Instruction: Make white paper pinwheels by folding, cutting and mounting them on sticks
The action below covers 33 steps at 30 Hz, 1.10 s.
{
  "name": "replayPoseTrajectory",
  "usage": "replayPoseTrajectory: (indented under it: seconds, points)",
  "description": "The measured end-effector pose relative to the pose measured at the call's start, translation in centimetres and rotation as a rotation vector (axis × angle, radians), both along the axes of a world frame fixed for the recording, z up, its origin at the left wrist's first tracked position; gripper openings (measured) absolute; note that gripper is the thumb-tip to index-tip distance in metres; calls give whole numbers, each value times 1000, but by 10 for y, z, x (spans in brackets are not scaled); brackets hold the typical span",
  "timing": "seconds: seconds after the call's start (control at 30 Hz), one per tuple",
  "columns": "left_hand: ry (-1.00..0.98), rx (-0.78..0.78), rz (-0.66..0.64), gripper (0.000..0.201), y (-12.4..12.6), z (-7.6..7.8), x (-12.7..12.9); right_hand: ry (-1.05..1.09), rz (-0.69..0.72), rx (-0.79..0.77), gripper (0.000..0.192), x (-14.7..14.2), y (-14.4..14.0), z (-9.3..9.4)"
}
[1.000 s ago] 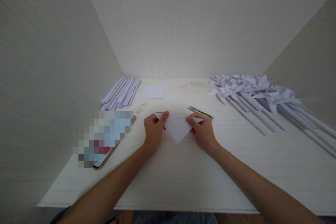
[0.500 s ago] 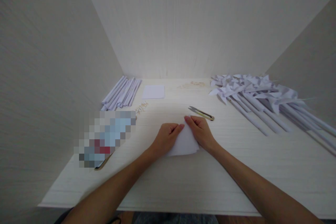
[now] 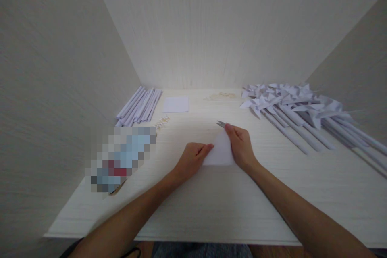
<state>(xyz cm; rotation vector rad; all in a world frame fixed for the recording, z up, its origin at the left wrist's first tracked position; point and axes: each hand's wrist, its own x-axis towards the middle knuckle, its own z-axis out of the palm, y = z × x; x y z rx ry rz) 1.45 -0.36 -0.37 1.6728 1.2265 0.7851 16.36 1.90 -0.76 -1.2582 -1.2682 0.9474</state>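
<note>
A folded white paper triangle (image 3: 220, 152) lies flat on the pale wooden table (image 3: 211, 201) in front of me. My left hand (image 3: 193, 158) presses its left edge with the fingertips. My right hand (image 3: 240, 145) rests along its right edge, index finger reaching the top corner. Just beyond that finger, the tip of small metal snips (image 3: 220, 123) shows; the rest is hidden by my right hand.
A bundle of rolled white paper sticks (image 3: 139, 106) lies at the back left, a white paper square (image 3: 175, 104) beside it. Several finished paper pinwheels on sticks (image 3: 296, 109) are heaped at the right. A pixelated object (image 3: 121, 157) sits at the left. Walls enclose three sides.
The paper went from a wide downward-pointing triangle held up by both hands to a smaller folded triangle pressed on the table. My right hand has slid up and right along its edge, covering the snips.
</note>
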Motion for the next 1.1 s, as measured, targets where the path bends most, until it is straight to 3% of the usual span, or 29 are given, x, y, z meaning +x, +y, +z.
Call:
replayPoseTrajectory:
  seconds: [0.1, 0.2, 0.3, 0.4, 0.6, 0.77, 1.0, 1.1]
  points:
    - [-27, 9, -3, 47, -1, -5, -9, 233, -241, 49, 42, 18, 12, -1]
    - [-128, -5, 72, 52, 0, -8, -13, 284, -301, 98, 41, 25, 16, -4]
    - [-204, -3, 137, 59, 0, -6, -11, 215, -245, 75, 43, 18, 12, -8]
    - [-197, -21, 108, 64, -1, -2, -6, 92, -209, 97, 44, 8, 5, -8]
    - [-127, -47, 61, 54, 0, -4, -2, -86, -190, 144, 46, 2, 0, -4]
    - [-109, -24, 31, 49, 2, -3, -5, 34, -114, 81, 45, 4, 5, -8]
    - [-119, 47, 167, 50, 7, -2, -8, 218, 259, -168, 35, -2, 2, -9]
    - [-128, 54, 210, 49, 11, -4, -14, 245, 182, -176, 34, -1, 4, -8]
